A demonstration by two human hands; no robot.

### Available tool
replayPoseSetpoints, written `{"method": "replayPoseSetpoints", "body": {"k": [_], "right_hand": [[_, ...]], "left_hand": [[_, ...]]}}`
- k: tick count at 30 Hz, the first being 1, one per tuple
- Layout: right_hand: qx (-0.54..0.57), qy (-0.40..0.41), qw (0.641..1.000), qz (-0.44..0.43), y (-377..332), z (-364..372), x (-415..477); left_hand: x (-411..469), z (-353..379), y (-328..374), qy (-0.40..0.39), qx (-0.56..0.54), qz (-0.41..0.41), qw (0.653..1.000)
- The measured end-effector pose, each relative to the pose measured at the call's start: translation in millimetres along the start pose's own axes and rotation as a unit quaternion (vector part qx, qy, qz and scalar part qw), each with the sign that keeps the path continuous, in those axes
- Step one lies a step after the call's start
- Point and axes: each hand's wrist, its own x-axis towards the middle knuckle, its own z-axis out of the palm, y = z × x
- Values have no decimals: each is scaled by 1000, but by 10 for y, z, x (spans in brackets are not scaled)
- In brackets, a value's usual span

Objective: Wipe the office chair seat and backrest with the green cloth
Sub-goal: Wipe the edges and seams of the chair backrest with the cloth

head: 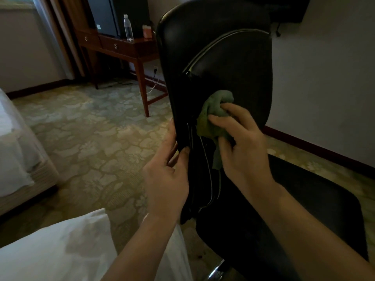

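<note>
**Person wiped a black office chair's backrest (223,57) with a green cloth (213,116) in a carpeted bedroom.**

Nearest the camera lay a corner of white bedding (50,250), with the chair's one black seat (304,209) to its right. The left hand (166,175) gripped the backrest's side edge, thumb in front and fingers behind. The right hand (241,142) clutched the single bunched cloth, pressing it against the backrest's lower front face, beside a pale piping seam. Patterned green-and-beige carpet (91,128) covered the floor. One white bed (12,149) stood at the left edge. Farther back, one dark wooden desk (129,47) with two drawers held one clear water bottle (128,27) and one orange container (147,32), beside a dark screen (105,15) and brown curtains (67,27).
</note>
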Motion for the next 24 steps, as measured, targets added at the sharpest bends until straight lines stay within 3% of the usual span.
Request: {"method": "replayPoseSetpoints", "body": {"k": [8, 14, 24], "right_hand": [[-14, -42, 998, 39, 162, -38, -384], [9, 10, 1000, 25, 15, -154, -63], [36, -15, 998, 41, 207, 71, -404]], "left_hand": [[3, -28, -35, -16, 14, -2, 1000], [-5, -13, -21, -10, 13, 1, 1000], [-5, 3, -3, -10, 1, -2, 1000]]}}
